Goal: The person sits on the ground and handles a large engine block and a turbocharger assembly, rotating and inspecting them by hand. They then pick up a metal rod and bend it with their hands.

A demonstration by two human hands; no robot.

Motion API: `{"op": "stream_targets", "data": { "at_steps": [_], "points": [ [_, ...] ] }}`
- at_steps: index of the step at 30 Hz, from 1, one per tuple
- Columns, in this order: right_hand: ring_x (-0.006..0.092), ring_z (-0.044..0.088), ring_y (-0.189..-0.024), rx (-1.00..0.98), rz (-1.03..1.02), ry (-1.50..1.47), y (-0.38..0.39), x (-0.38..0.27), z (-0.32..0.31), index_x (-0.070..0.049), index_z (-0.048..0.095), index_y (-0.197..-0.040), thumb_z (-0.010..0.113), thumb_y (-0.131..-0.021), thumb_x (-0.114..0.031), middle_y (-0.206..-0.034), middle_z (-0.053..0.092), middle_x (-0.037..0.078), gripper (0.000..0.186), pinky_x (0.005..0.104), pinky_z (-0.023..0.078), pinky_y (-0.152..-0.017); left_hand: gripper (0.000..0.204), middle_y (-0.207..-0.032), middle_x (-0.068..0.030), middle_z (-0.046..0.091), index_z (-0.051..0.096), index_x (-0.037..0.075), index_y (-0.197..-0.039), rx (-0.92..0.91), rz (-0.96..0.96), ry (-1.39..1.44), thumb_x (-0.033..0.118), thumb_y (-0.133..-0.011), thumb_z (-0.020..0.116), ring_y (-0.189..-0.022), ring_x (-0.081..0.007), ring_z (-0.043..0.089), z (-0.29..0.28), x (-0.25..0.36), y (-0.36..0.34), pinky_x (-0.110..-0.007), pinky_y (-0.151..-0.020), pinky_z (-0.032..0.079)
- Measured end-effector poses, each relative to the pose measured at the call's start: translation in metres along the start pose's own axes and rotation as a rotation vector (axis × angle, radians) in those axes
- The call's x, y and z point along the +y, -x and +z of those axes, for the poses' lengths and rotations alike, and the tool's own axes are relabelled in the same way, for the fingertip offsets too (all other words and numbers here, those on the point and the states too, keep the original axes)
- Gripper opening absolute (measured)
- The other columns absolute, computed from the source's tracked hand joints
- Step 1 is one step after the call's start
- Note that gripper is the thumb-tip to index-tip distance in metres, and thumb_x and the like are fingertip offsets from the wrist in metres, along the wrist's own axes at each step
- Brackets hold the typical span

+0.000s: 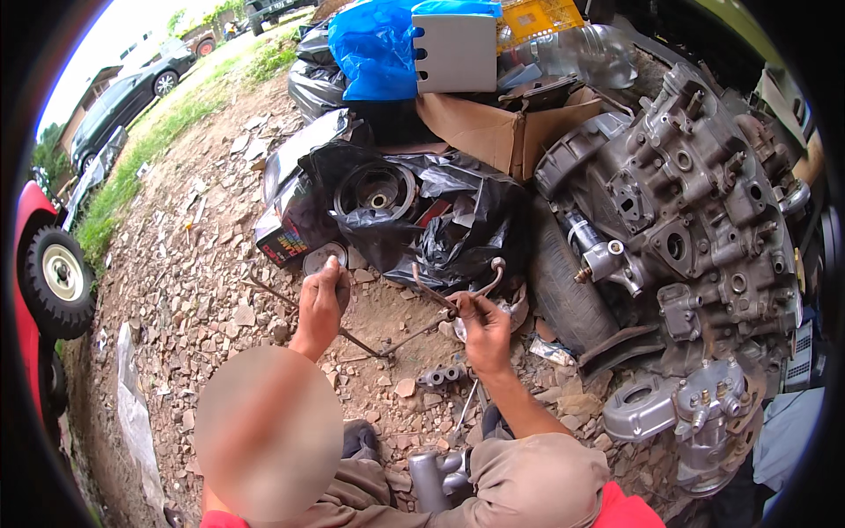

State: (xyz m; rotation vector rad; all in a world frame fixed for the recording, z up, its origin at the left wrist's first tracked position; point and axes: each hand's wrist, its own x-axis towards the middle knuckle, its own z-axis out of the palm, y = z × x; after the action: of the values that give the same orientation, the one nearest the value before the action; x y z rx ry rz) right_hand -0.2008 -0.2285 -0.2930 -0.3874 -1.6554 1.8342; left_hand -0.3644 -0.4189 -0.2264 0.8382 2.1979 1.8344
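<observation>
My right hand (484, 326) is closed on a thin, bent metal pipe (422, 334) with a rounded fitting at its upper end. From that grip the pipe runs down to a bend, then up leftward, passing behind my left hand (322, 304). The fingers of my left hand are pinched together in front of a small round tin or lid (341, 255); what they hold, if anything, is hidden. Beyond both hands, a black plastic bag (475, 207) holds a round pulley-like part (374, 189). On the ground below my right hand is a small metal part with holes (443, 377).
A large grey engine block (678, 202) stands at right beside a tyre (568, 273). Nearer lies a metal pump-like assembly (709, 409). A cardboard box (480, 132) and blue bag (374, 48) are at the back. Stony ground (194, 290) stretches left toward a red vehicle's wheel (63, 271).
</observation>
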Motion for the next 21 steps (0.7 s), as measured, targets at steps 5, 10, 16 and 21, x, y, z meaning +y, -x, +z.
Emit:
{"op": "stream_targets", "data": {
  "at_steps": [5,10,16,21],
  "points": [
    [0.0052,0.055,-0.079,0.176,-0.159,-0.143,-0.010,-0.016,0.004,0.000,0.070,-0.094,0.061,-0.100,-0.020,-0.085,0.065,-0.002,0.023,0.0226,0.044,-0.074,0.061,-0.049,0.0034,0.035,0.042,0.007,-0.056,-0.017,-0.018,-0.025,0.040,-0.107,0.034,-0.046,-0.0099,0.031,0.012,0.005,0.009,-0.030,-0.046,0.023],
    [0.0050,0.056,-0.078,0.058,-0.143,-0.103,-0.011,0.008,-0.004,0.000,0.070,-0.095,0.062,-0.100,-0.025,-0.085,0.067,0.000,0.027,0.0208,0.044,-0.074,0.061,-0.049,0.0036,0.036,0.043,0.007,-0.057,-0.016,0.003,-0.016,0.041,-0.107,0.032,-0.048,-0.0096,0.032,0.001,-0.001,0.000,-0.030,-0.047,0.025],
    [0.0039,0.051,-0.079,0.107,-0.073,0.118,-0.003,0.017,-0.004,-0.003,0.069,-0.095,0.060,-0.101,-0.031,-0.082,0.063,-0.003,0.029,0.0205,0.042,-0.075,0.062,-0.049,0.0029,0.037,0.043,0.006,-0.057,-0.030,0.008,-0.027,0.041,-0.107,0.032,-0.047,-0.0100,0.033,0.018,0.009,0.001,-0.029,-0.047,0.025],
    [0.0047,0.050,-0.076,0.132,-0.188,-0.211,-0.014,-0.023,0.009,-0.001,0.067,-0.094,0.058,-0.102,-0.028,-0.084,0.062,-0.002,0.029,0.0202,0.041,-0.073,0.063,-0.047,0.0033,0.035,0.041,0.008,-0.055,-0.007,-0.019,-0.007,0.042,-0.107,0.032,-0.046,-0.0087,0.031,-0.002,0.000,-0.001,-0.029,-0.046,0.023]
  ]
}}
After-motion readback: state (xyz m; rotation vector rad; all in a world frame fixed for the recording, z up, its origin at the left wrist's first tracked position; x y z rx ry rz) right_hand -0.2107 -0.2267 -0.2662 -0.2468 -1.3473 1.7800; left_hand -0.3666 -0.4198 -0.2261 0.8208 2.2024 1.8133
